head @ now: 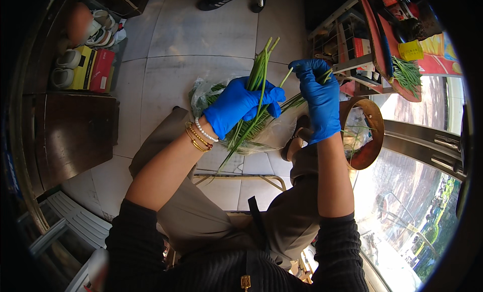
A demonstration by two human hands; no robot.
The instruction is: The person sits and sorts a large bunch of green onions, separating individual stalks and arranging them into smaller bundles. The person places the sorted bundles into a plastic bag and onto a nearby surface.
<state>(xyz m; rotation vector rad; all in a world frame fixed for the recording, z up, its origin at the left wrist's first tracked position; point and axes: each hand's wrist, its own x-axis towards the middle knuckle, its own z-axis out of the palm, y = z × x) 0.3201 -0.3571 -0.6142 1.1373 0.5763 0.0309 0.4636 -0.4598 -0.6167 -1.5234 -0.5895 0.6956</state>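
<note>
My left hand, in a blue glove, is closed around a bunch of long green stalks that look like chives or garlic scapes. Their thick pale ends point up and away, and the thin ends trail below my wrist. One stalk sticks out to the right, its tip at the fingertips of my right hand. That gloved hand also grips a few stalks, whose cut ends show above its fingers. Beneath both hands, a clear plastic bag on the floor holds more green stalks.
A round bin with plastic and green scraps stands to my right. Beyond it, a red-topped table carries a bundle of stalks and a yellow container. Shoes and boxes fill the left side. Another person's shoe is ahead.
</note>
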